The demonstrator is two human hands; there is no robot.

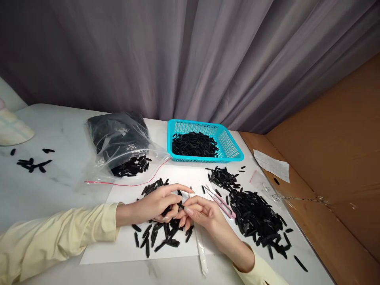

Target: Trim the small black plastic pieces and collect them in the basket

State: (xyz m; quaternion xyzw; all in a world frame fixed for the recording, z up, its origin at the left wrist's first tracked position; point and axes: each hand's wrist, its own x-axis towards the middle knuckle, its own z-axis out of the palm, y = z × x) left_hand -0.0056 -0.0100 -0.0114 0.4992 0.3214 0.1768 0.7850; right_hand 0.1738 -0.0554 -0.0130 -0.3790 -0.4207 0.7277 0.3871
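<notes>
Small black strips [169, 237] lie scattered on a white sheet [103, 245] under and around both hands. My left hand [163, 204] is curled around a few black strips, its index finger stretched out to the right. Touching its fingertips from the right, my right hand [197, 211] pinches the end of one black strip [180, 205] between thumb and fingers. Pink thread snips [222, 204] lie just beyond the right hand, beside a large pile of black strips [258, 219].
A turquoise basket [237, 154] holding black strips stands at the back. Left of it lies an open clear zip bag [121, 138] of black pieces. A narrow clear sleeve [202, 253] lies in front. Cardboard [335, 158] rises at the right edge; loose strips [34, 164] lie far left.
</notes>
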